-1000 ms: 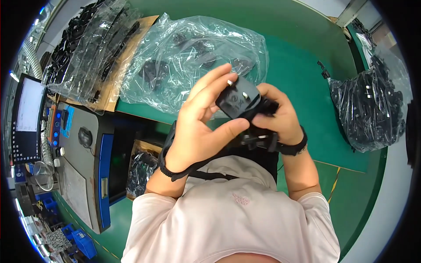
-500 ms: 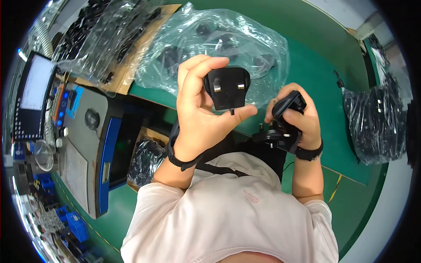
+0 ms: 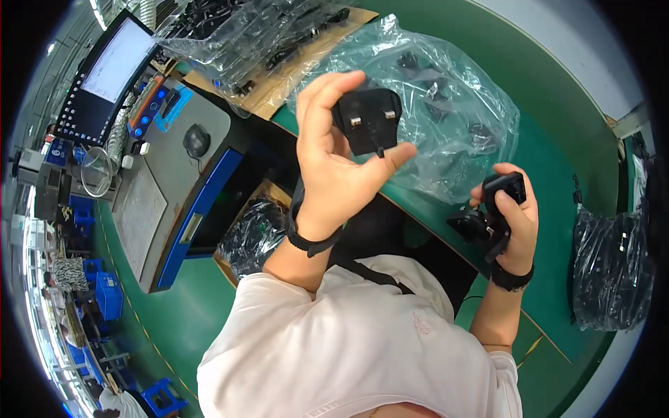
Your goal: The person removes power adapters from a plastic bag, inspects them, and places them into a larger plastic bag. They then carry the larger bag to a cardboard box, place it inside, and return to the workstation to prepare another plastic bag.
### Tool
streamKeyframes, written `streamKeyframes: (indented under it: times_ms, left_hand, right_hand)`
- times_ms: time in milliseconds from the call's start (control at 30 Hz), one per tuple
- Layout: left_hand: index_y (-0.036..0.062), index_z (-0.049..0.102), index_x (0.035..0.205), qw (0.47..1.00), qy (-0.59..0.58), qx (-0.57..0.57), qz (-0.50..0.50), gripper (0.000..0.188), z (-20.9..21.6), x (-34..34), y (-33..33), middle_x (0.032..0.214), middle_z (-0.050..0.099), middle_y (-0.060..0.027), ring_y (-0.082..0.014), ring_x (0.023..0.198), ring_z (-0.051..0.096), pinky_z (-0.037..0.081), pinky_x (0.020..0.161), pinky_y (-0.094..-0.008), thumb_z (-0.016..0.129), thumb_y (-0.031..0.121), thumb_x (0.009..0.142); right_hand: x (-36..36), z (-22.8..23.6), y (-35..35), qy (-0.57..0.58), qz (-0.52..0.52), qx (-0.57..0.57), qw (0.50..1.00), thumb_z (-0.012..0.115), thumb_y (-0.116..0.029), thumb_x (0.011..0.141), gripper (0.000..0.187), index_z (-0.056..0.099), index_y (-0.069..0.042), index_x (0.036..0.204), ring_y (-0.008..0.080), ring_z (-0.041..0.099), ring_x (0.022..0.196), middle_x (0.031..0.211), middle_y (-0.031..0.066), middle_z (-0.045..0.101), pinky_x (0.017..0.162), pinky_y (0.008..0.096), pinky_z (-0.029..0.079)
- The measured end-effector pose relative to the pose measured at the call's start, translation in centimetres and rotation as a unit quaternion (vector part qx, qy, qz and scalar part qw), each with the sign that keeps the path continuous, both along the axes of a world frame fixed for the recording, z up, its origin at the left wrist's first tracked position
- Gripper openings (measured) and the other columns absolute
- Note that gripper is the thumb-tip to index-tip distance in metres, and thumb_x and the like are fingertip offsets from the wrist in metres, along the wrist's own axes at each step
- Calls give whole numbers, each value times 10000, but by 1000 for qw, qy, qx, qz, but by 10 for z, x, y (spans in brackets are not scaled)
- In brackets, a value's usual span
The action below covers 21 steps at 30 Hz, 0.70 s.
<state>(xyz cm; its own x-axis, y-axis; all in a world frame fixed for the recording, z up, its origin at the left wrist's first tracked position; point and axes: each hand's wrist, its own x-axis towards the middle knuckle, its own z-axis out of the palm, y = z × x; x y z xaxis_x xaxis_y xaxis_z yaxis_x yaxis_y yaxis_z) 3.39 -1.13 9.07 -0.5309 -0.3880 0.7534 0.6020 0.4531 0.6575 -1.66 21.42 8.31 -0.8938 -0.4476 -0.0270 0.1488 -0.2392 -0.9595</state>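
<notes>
While the left hand (image 3: pixel 334 157) is raised at upper centre, fingers curled and thumb pinching a black three-pin plug adapter (image 3: pixel 368 122), the right hand (image 3: pixel 512 223) sits lower right, clenched around what looks like another black adapter (image 3: pixel 503 188) above the green table (image 3: pixel 557 160).

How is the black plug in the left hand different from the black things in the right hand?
The plug is one flat-faced block with metal pins facing the camera; the black parts are several pieces bunched together, with no pins in view. The left hand pinches the plug up high; the right hand clutches the parts lower. Both are black.
</notes>
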Motion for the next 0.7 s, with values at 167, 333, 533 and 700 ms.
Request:
streamKeyframes:
  times_ms: [167,333,533,700]
  left_hand:
    - [7,444,1182,1000,-24,-4,7,764,-3,-2,-2,1126,454,-54,-150,1003,485,407,877,-276,831,65,526]
    - [19,468,1171,999,-43,28,-3,753,-4,-2,5,1154,390,-91,-191,1071,427,367,920,-293,810,65,501]
    - [15,458,1171,999,-48,13,0,759,-6,-3,7,1146,440,-83,-174,1015,470,385,890,-290,827,72,510]
    - [36,454,1041,969,-80,92,-216,559,-11,-9,16,1170,458,-156,-219,961,538,463,821,-354,661,-54,530]
  right_hand:
    - [-3,2,-2,1,28,-33,999,592,-185,740,628,334,52,1261,145,594,717,1008,185,565,582,197,475]
    - [-6,-1,2,-28,58,-53,997,593,-161,734,695,269,54,1309,131,602,720,1063,207,547,554,161,470]
    - [-9,-1,7,2,31,-36,999,586,-111,750,637,309,18,1309,137,600,745,1099,200,540,593,181,490]
    - [-10,-1,7,176,-27,50,983,593,29,709,551,437,7,1238,112,561,813,1049,104,550,672,221,470]
